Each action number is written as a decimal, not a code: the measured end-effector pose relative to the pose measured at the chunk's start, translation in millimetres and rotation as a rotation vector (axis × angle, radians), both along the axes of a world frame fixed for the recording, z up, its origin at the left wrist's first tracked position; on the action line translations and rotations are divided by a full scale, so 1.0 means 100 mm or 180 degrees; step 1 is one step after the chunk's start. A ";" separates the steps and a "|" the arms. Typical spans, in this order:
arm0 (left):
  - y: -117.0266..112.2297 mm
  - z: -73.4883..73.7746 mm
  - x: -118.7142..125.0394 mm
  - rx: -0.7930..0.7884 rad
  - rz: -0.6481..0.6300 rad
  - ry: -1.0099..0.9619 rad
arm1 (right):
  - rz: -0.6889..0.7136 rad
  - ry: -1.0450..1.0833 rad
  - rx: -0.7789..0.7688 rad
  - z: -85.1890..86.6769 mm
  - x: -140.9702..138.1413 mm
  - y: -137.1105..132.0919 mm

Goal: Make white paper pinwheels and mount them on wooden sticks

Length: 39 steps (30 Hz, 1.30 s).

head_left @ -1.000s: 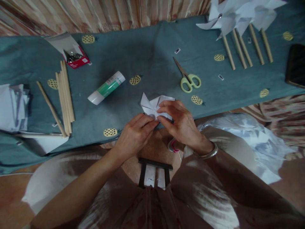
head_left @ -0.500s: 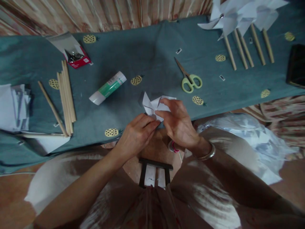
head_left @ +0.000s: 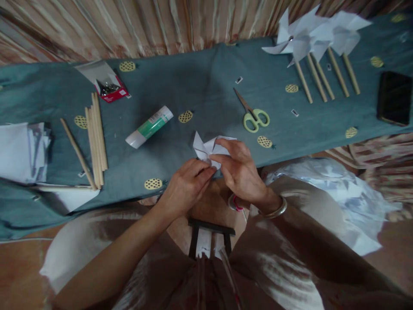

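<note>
A white paper pinwheel [head_left: 200,148], its corners folded toward the middle, is held at the near edge of the cloth-covered table. My left hand [head_left: 187,185] pinches its lower side, fingers closed on the paper. From the right, my right hand [head_left: 240,170] grips it too, with thumb and forefinger on the folded blades near the centre. The fingers hide part of the paper's lower and right sides. Beyond it lie green-handled scissors [head_left: 253,115] to the right and a glue stick [head_left: 150,127] to the left.
Wooden sticks [head_left: 94,142] lie at left, beside stacked white paper [head_left: 19,150]. Behind them is an open red box [head_left: 112,91] of small metal pieces. Several finished pinwheels on sticks [head_left: 318,73] lie at back right, near a black phone [head_left: 394,99]. A plastic bag [head_left: 332,185] sits by my right leg.
The camera view has shifted, so the table items sit lower and the phone shows more fully. Both hands keep hold of the pinwheel in nearly the same pose.
</note>
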<state>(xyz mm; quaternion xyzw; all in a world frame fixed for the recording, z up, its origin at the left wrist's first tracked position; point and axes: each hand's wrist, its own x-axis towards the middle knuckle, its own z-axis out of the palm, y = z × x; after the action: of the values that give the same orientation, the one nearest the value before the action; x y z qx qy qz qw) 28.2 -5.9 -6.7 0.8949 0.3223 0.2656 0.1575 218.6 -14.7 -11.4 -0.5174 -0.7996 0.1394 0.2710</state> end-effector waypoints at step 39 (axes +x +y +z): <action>0.06 0.06 -0.02 0.0376 0.0076 0.0361 | -0.0844 0.0803 -0.0500 0.22 0.22 0.09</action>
<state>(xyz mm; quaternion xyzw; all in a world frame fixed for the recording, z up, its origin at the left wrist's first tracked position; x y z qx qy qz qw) 25.9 -0.3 -0.5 0.9123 0.3251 0.2348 0.0828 240.9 -6.2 10.8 -0.6162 -0.6708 0.2283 0.3439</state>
